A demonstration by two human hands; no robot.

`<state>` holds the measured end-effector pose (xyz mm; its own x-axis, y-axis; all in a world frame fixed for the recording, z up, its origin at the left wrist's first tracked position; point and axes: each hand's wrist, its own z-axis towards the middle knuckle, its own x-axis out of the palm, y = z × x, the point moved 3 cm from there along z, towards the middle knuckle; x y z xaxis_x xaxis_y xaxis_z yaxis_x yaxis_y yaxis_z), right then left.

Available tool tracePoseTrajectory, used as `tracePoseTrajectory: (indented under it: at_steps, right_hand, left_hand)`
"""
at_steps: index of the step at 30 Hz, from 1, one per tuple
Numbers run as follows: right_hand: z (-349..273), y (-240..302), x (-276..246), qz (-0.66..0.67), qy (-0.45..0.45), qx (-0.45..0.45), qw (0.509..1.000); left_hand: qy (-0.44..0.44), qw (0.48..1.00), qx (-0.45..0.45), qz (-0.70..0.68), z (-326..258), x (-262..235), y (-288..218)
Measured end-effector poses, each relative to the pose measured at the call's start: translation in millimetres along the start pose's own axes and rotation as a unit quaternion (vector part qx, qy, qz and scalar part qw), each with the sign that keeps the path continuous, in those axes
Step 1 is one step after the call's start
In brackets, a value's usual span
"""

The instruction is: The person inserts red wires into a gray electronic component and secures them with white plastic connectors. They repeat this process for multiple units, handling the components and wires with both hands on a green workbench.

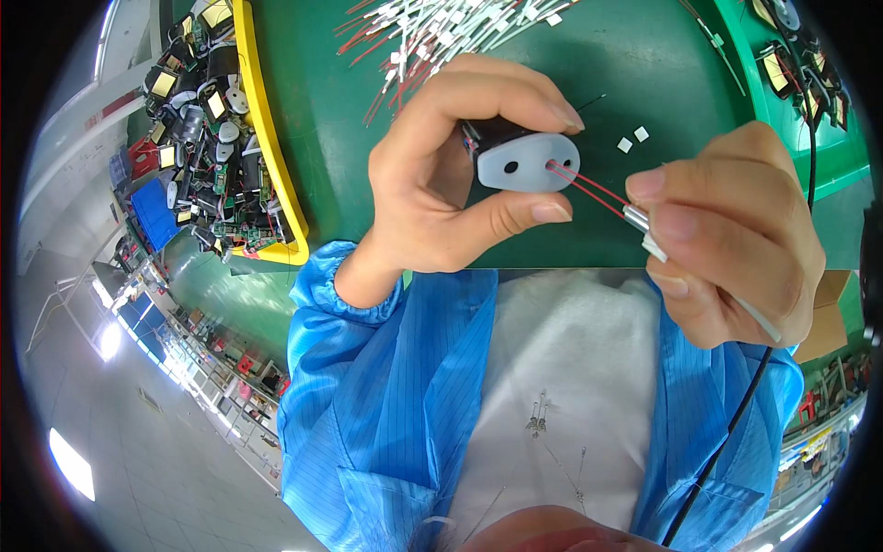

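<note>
Frame centre: left hand (pixel 432 184) clamps a black component with a translucent two-hole end cap (pixel 526 161) between thumb and fingers. Right hand (pixel 736 230) pinches a metal-tipped probe (pixel 639 221) whose red leads (pixel 589 189) enter one hole. Yellow parts tray (pixel 262 120) upper left.

Green workbench (pixel 644 74), pale glossy floor (pixel 138 460) with bright light reflections.

brown cardboard box (pixel 831 308) at right edge, white tags (pixel 633 139) on green mat
</note>
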<state>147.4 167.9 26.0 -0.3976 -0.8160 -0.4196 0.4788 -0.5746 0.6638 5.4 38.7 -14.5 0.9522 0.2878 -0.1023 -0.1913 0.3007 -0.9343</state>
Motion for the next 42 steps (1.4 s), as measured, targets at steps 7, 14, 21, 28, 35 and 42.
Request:
tracePoseTrajectory:
  at_steps: [7,14,21,28,35,42]
  right_hand:
    - [0.0,1.0,-0.9,-0.019,0.010,-0.015,1.000]
    - [2.6,1.7,-0.5,-0.018,0.009,-0.005,1.000]
    - [2.0,-0.2,-1.0,-0.021,0.002,-0.011,1.000]
    - [1.7,-0.1,1.7,-0.026,0.000,-0.022,0.999]
    - [2.0,-6.6,9.3,0.014,-0.053,-0.026,0.998]
    - [8.9,-13.8,14.0,0.047,-0.004,0.078,0.996]
  left_hand:
    - [0.000,1.000,-0.009,0.009,-0.1,-2.4,-1.0]
    - [-0.007,1.000,-0.011,0.027,-1.0,-3.2,-1.2]
    - [-0.044,0.998,-0.016,-0.031,0.6,-0.3,0.8]
    - [-0.026,0.999,-0.004,-0.031,0.0,-0.1,1.3]
    - [-0.022,0.999,-0.004,-0.028,-0.7,2.3,0.0]
    - [-0.003,0.999,-0.001,0.041,1.5,1.2,-3.2]
